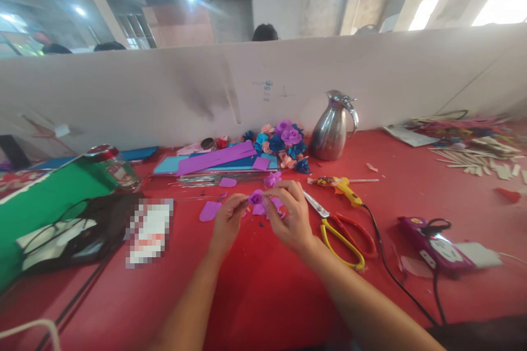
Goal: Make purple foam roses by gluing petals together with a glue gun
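Purple flower (pixel 256 197) sat at 2 o'clock from the left hand (pixel 228 220), pinched there; 10 o'clock from the right hand (pixel 293 214), couldn't tell if that gripped too.

The table (pixel 247 296) is red. The small flower (pixel 256 197) in the middle is purple, and so are the long paper strips (pixel 218 158) and the cut petals (pixel 211 211). The flower heap (pixel 276 143) mixes purple, dark blue, light blue (that one looks a bit greenish) and peachy pink. The jug (pixel 329 134) is shiny silver. The scissors (pixel 316 204) have silver blades, one yellow handle and one red handle. The glue gun (pixel 349 194) is yellow with a black cord (pixel 365 208). The jar (pixel 119 174) has a red lid. The board (pixel 45 214) on the left is green, and the wall (pixel 144 93) is whitish with little blue marks (pixel 267 89).
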Available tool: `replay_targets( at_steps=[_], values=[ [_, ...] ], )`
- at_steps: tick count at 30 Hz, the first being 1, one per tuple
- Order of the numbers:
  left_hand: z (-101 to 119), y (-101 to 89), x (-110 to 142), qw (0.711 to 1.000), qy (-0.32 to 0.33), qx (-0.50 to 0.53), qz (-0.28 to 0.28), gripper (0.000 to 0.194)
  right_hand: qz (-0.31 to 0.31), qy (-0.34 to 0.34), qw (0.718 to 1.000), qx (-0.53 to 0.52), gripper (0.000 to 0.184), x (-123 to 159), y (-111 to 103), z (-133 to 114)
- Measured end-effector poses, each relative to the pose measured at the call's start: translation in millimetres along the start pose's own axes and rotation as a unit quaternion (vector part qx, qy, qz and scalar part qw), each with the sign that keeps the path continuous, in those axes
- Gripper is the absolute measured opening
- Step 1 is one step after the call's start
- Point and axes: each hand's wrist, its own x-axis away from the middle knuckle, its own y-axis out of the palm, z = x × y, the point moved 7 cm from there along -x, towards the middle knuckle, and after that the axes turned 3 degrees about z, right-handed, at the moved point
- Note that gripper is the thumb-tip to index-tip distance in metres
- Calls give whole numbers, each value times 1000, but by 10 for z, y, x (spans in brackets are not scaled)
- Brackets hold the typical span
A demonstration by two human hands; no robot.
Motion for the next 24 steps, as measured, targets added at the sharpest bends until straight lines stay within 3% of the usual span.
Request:
replay_targets(
  at_steps=[13,19,24],
  values=[
    [25,132,-25,987,68,-62,-131,16,-196,25,980,15,24,-145,98,161],
    [19,134,-28,983,83,-93,-137,15,-223,26,974,27,25,-170,76,133],
    [29,132,-23,981,76,-111,-143,14,-188,33,981,40,14,-173,60,191]
  ],
)
